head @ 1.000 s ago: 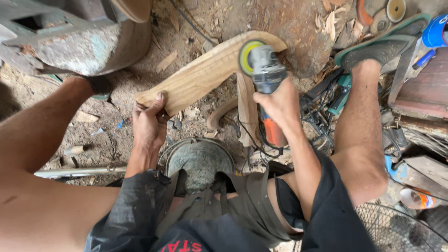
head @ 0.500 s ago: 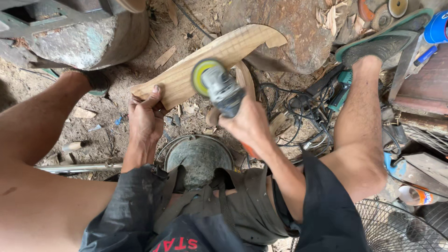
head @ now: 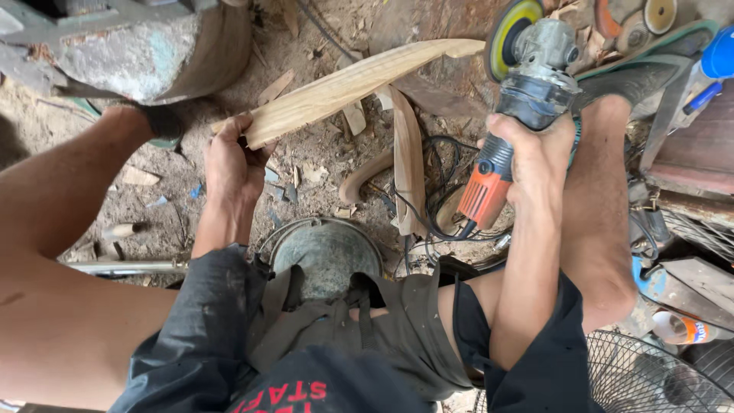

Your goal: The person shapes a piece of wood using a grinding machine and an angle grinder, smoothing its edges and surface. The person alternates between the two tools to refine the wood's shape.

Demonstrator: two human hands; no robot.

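Left hand is closed around the near end of a long, curved, pale wooden piece, fingers wrapped over its edge; the piece runs up and to the right from that hand, held above the dirt floor, far end close to the grinder's disc. Right hand grips the grey body of an angle grinder with an orange rear section and a yellow-backed sanding disc; tool held upright, disc at the top, just beside the tip of the wood, contact can't be told. Black power cable drops from the grinder's orange end into a tangle on the floor. Second curved wooden piece stands on the floor between the hands, with wood chips around it. Round grey metal bucket sits between the person's knees. Right foot in a dark green sandal sits behind the grinder. Wire fan guard at lower right.
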